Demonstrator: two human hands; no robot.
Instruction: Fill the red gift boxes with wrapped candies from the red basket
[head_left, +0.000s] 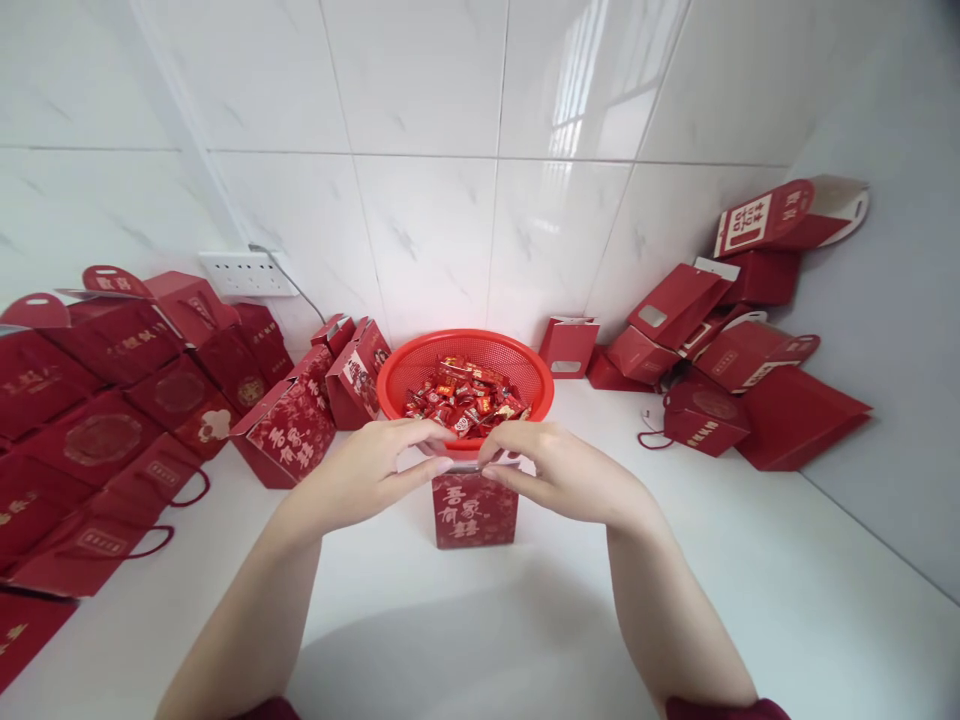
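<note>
A red paper gift box [476, 515] with pale Chinese characters stands upright on the white counter in front of me. My left hand [379, 470] is at its upper left corner, thumb and fingers bent around the top edge. From the other side, my right hand [551, 465] grips the upper right part, its thumb against the front. Pale flap edges show between the fingertips; the inside of the box is hidden. Just behind it sits a red plastic basket [396, 403] with red-wrapped candies [469, 395] heaped inside.
Many red gift boxes [105, 435] are packed together at the left, some with cord handles. More printed boxes [289, 430] stand left of the basket. At the right, assorted red boxes [705, 415] lie piled against the wall. A power strip [247, 273] is on the tiled wall.
</note>
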